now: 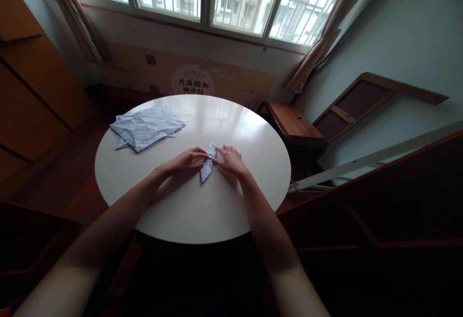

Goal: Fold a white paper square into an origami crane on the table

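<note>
In the head view, a folded paper piece [206, 171] lies just three o'clock of the white tabletop's [195, 218] centre, grasped at nine o'clock by the left hand [185, 159], at three by the right hand [230, 161]. Creased paper sheets [148, 128]: ten o'clock.

Left hand [190, 159] and right hand [229, 160] are showing totally bare, forearms [123, 215] too, kinda slim, tapering toward the wrists [164, 171].

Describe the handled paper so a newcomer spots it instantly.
In front of the windows stands a white table. Near its middle, the left hand and right hand touch a folded paper, narrow and pointed, unlike the broad creased sheets piled at left.
</note>
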The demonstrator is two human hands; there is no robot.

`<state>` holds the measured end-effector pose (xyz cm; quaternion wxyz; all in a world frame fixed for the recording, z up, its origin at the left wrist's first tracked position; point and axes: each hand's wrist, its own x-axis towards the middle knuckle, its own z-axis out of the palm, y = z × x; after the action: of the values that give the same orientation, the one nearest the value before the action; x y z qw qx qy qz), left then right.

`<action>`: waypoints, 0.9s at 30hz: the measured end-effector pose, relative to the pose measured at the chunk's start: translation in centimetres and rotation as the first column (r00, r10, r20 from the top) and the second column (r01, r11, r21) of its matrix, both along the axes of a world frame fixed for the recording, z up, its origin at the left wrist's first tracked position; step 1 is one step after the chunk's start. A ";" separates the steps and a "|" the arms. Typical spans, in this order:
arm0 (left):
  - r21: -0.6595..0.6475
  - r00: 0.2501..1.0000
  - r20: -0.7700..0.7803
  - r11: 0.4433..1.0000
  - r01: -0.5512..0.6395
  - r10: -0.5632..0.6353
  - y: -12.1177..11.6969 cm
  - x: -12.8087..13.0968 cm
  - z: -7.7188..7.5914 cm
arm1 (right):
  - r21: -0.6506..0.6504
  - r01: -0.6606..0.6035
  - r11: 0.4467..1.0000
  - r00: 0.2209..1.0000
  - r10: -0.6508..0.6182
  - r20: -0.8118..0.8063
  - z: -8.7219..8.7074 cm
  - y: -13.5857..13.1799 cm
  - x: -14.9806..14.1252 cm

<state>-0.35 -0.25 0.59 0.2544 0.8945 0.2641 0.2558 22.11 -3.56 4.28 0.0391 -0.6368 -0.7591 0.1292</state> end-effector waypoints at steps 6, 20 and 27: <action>0.016 1.000 -0.017 1.000 -0.016 0.016 -0.1 0.0 0.0 | -0.006 0.002 1.000 1.000 -0.002 -0.006 0.1 -0.1 0.0; 0.043 1.000 0.006 0.999 0.007 -0.007 0.1 0.1 -0.2 | -0.022 0.018 1.000 1.000 -0.018 -0.003 -0.4 0.3 0.1; 0.038 1.000 0.020 0.999 0.010 -0.011 0.1 0.1 -0.2 | -0.011 0.007 1.000 1.000 -0.007 -0.011 -0.6 0.4 0.1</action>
<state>-0.27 -0.17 0.39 0.2414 0.8979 0.2518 0.2684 22.25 -3.19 3.71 0.0399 -0.6388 -0.7561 0.1368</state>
